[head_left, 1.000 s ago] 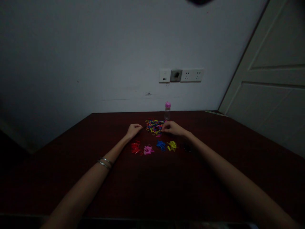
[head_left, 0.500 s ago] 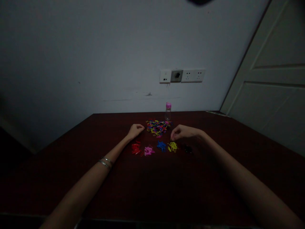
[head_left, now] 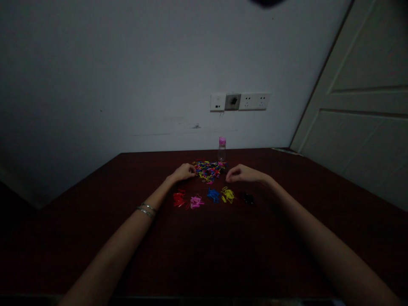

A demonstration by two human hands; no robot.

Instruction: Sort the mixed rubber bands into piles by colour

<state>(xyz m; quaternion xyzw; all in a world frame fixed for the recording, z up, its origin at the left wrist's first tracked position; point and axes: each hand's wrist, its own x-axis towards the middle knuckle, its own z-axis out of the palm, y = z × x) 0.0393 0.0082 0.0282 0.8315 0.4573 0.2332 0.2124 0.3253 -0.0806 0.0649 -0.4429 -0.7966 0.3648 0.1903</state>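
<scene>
A mixed pile of small colourful rubber bands lies toward the back of the dark table. My left hand is at the pile's left edge, fingers curled in; whatever they may hold is too small to make out. To the right of the pile, my right hand hovers with thumb and fingers drawn together, and nothing shows at the tips. Nearer me lie separate heaps: red bands, pink bands, blue bands, yellow bands and a black heap, hard to see in the dimness.
A clear bottle with a pink cap stands just behind the pile. The reddish-brown table meets a pale wall with a row of sockets. On the right is a panelled door.
My right hand has lifted away from the yellow heap, where a yellow band now lies at the far edge. My left hand has moved right, against the pile. The view has shifted slightly.
</scene>
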